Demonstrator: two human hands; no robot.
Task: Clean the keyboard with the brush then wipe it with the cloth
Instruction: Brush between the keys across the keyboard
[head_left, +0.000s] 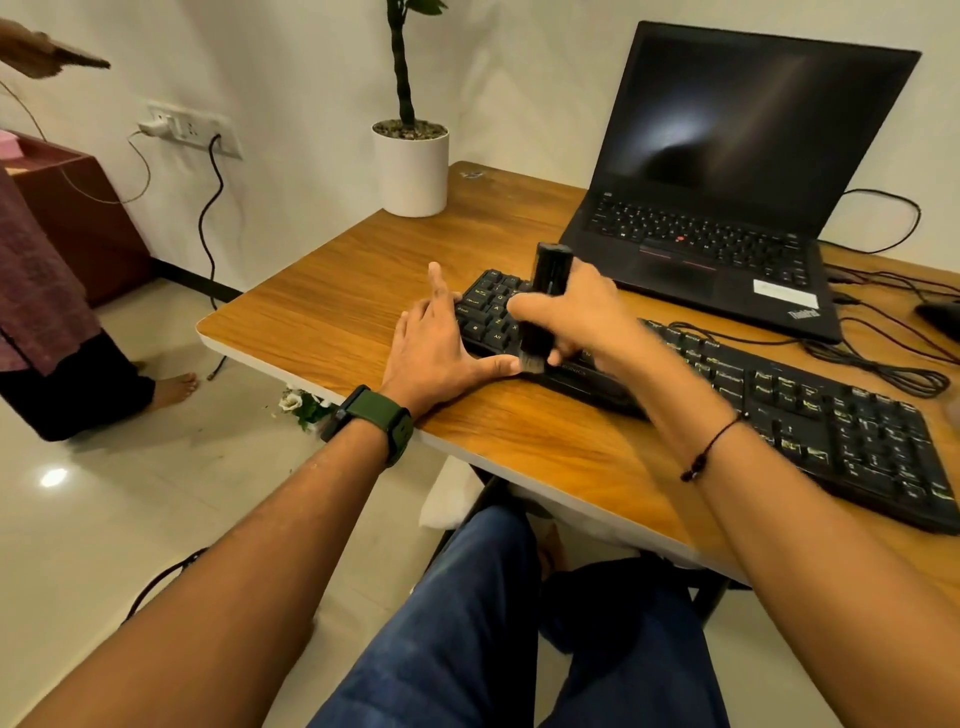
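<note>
Right hand (582, 317) grips brush (545, 306) upright, bristles on keyboard (831, 415) edge.

My right hand (582, 317) grips the black brush (545, 306) upright, its bristles on the near left edge of the keyboard (779, 405). My left hand (441, 348) lies flat on the desk (337, 312), fingers (439, 283) spread, thumb seemingly touching the keyboard's edge. The open laptop (727, 182) sits behind, a potted plant (410, 156) at the far corner.

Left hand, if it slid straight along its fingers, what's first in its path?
Likely the white plant pot. The left hand lies flat beside the keyboard, fingers aimed at the desk's far left corner; depth is hard to judge.
</note>
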